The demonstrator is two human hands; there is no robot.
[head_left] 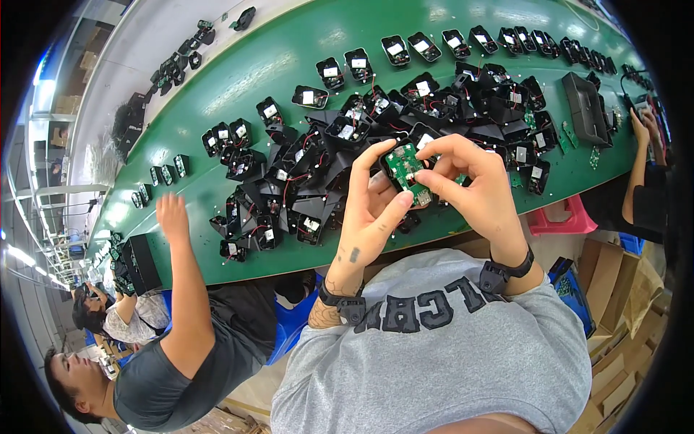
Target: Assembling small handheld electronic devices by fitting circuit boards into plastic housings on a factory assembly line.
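Held up over the near edge of the green table is a green circuit board (403, 165) set against a black plastic housing. My left hand (372, 206) wraps round the housing's left side, its thumb along the lower edge of the board. From the right, my right hand (473, 181) pinches thumb and forefinger at a small white connector (412, 176) on the board's face; whether a wire is between the fingertips I cannot make out. Just beyond both hands lies a heap of black housings (347, 130) with white blocks and red wires.
The green table (238, 79) carries rows of black housings (426, 47) along its far side. A black tray (585, 108) and loose circuit boards sit at right. One co-worker's arm (181, 231) reaches over the table at left; another's hands (643, 126) are at far right. A pink stool (564, 217) stands below.
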